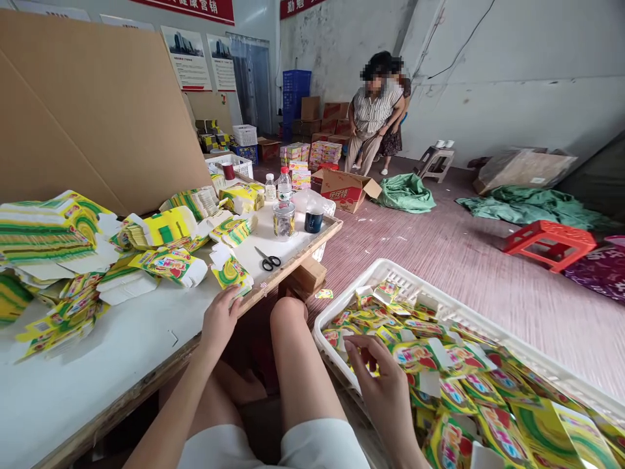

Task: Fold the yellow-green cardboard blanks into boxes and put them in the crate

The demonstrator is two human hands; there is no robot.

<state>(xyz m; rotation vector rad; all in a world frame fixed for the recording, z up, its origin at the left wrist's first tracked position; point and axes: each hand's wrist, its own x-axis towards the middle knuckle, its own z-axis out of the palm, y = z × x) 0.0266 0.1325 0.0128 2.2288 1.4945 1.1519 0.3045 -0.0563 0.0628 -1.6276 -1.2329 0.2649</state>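
L hand (219,322): I'm gripping the near end of a ctn (232,272), thumb & fingers closing on it.
Ctn: it's lying on the tabletop (122,345) right by the wood edge, yellow/green print facing up, white flaps sticking out at the far end.
R hand (383,381): I'm holding it over the near L part of the basket, fingers curling loosely, thumb & index tips coming close; can't tell if they're pinching anything.
Basket (442,301): white plastic, sitting on my R, w/ lots of printed boxes (415,355) lying in it every which way, some w/ white flaps showing.
Stacks (43,238): more yellow/green ctns are lying in fanned piles on the L & mid tabletop.
Scissors (271,262): lying just past my ctn, black handles pointing R.
Drinks etc.: jar (284,221), mug (314,221) & red-cap bottle (284,185) are standing together near the far R corner; small bottle (270,187) is standing just L of the red-cap one.
Bent metal bit (173,338): lying near the near edge, L of my forearm.
Cardboard (97,104): big sheet, standing behind the stacks.
Bkgd: 2 ppl (377,107) are standing by an open brown box (344,189); green cloth (405,193) is lying beside it. Red stool (551,242) is sitting on the floor, far R.
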